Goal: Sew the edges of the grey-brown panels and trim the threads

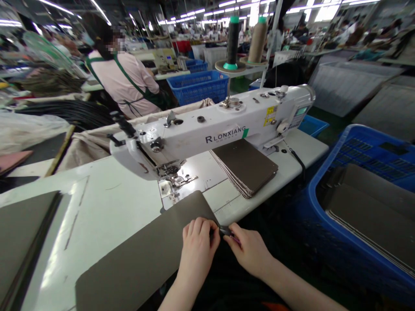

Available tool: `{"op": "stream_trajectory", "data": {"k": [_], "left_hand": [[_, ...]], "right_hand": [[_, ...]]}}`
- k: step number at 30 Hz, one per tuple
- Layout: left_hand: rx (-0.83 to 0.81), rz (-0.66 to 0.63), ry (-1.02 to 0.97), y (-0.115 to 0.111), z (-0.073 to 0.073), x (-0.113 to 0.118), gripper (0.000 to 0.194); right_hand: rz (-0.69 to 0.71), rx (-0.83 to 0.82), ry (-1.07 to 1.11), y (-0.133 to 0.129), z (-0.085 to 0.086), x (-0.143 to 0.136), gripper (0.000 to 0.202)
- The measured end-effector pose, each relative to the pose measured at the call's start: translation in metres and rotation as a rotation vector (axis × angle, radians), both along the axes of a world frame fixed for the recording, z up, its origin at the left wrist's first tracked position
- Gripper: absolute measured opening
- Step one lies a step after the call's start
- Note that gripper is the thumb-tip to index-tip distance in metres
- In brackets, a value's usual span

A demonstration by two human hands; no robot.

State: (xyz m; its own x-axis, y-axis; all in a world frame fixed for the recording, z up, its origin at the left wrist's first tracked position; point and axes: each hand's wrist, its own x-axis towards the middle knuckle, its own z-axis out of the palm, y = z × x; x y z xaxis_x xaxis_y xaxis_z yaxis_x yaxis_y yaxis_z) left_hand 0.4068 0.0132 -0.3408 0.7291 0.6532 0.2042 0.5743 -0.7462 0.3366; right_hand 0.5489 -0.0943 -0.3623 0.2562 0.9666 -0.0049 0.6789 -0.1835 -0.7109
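Observation:
A large brown-grey panel with rounded corners lies on the white sewing table, its right end just in front of the sewing machine's needle area. My left hand is closed on the panel's near right edge, thumb and fingers pinched there. Close beside it, my right hand grips a small dark tool that looks like thread snips, with a bit of pink by the fingers. The tip of the tool meets the panel's edge at my left fingertips. Whatever lies between those fingertips is too small to make out.
The white sewing machine spans the table. Stacked brown panels sit under its arm, and more panels lie at left. A blue crate with panels stands at right. Behind are thread cones and a seated person.

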Motion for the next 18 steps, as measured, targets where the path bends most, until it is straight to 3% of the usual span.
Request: {"op": "stream_trajectory", "data": {"k": [14,18], "left_hand": [[0.011,0.009,-0.06,-0.001,0.0,0.001,0.005],[-0.023,-0.07,-0.093,-0.005,0.007,-0.012,0.004]], "right_hand": [[0.004,-0.005,0.015,0.003,0.001,-0.001,0.02],[-0.049,0.007,0.035,0.002,0.001,0.004,0.02]]}}
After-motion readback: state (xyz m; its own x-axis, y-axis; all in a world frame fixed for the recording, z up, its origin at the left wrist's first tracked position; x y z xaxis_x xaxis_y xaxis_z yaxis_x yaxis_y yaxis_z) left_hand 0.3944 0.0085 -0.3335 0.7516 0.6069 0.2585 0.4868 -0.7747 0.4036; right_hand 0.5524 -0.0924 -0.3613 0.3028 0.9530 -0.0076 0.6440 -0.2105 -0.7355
